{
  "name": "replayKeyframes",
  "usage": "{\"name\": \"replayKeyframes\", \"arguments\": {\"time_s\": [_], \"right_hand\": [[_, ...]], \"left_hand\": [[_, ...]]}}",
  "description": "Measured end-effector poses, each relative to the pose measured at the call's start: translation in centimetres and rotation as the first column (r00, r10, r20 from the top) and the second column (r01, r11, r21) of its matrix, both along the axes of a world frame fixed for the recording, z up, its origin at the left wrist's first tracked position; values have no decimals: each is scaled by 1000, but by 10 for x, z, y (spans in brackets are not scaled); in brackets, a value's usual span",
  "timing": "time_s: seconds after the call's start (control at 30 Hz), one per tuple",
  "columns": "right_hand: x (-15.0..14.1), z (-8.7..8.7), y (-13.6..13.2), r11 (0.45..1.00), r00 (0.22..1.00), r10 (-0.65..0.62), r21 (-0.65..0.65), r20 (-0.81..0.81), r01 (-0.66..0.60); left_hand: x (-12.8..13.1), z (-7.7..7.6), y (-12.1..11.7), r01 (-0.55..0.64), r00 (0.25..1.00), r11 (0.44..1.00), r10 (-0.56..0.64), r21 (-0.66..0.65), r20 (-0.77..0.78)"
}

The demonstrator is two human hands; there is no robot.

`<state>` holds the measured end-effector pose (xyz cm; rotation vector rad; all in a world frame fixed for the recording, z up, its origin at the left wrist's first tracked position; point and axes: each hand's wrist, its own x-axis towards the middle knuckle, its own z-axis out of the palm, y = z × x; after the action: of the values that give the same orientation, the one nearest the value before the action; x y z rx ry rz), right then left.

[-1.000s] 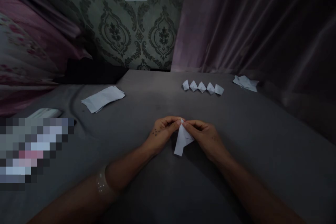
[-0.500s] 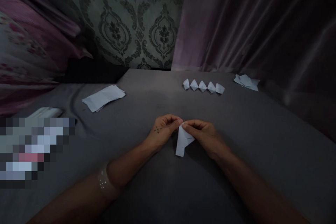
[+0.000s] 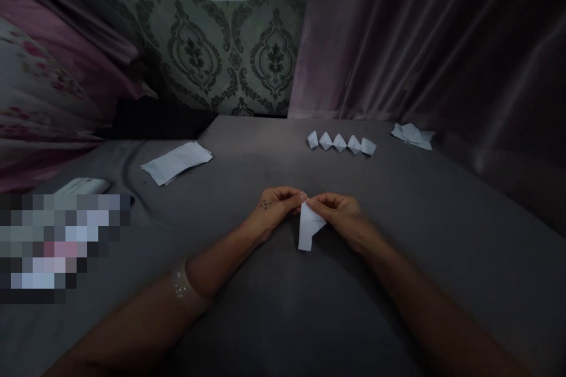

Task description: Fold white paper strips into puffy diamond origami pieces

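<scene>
A folded piece of white paper [image 3: 306,230] hangs between my hands above the grey cloth surface, its narrow strip pointing down toward me. My left hand [image 3: 280,203] pinches its top corner between thumb and fingers. Close beside it, my right hand [image 3: 338,212] is closed on the upper right edge, thumb on the near face. A thin dark line shows on the paper near the right thumb. The far side of the paper and most of the curled fingertips are hidden.
Several small folded paper pieces [image 3: 339,142] stand in a row farther back. White paper sheets [image 3: 179,163] lie stacked at left, and more paper pieces [image 3: 413,136] lie at far right. A pale flat object [image 3: 84,186] sits at left beside a pixelated area. Curtains and a patterned wall border the surface.
Both hands and the paper appear slightly higher in view. The paper's lower strip hangs straighter down than before. Both hands keep their pinch on it.
</scene>
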<state>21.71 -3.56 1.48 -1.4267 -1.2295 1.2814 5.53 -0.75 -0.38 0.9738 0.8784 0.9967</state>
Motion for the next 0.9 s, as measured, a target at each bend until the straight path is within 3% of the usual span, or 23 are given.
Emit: {"name": "replayKeyframes", "arguments": {"time_s": [0.07,0.1,0.17,0.23,0.33,0.4,0.47,0.57,0.67,0.77,0.9], "right_hand": [[5,2,0,982,993,-6,189,116,-16],[7,3,-1,948,979,3,312,203,-67],[12,5,-4,813,899,51,505,434,-290],[13,3,-7,658,765,53,553,642,-510],[7,-3,-11,524,619,-55,550,784,-650],[2,-7,-11,465,608,-132,591,783,-660],[0,-9,-11,427,651,-176,653,738,-625],[-1,-7,-10,472,761,-154,723,630,-504],[-1,1,-10,634,884,-101,714,456,-296],[0,10,-10,801,947,-121,592,296,-83],[6,19,-8,917,973,-157,392,169,80]], "left_hand": [[-3,-1,4,-47,999,998,46,-39,-7],[-5,-2,7,-70,998,995,70,-65,-5],[-8,-3,10,-100,995,988,102,-116,9],[-9,-3,11,-102,994,981,109,-166,32],[-6,-2,7,-88,994,969,101,-231,43],[-3,1,3,-76,995,960,90,-268,40],[0,4,0,-59,997,949,72,-311,32],[1,9,-1,-28,1000,914,24,-406,-14],[1,13,-1,22,998,879,-46,-477,-37],[-2,15,-1,115,991,827,-134,-550,5],[-7,16,-2,285,954,728,-279,-623,110]]}}
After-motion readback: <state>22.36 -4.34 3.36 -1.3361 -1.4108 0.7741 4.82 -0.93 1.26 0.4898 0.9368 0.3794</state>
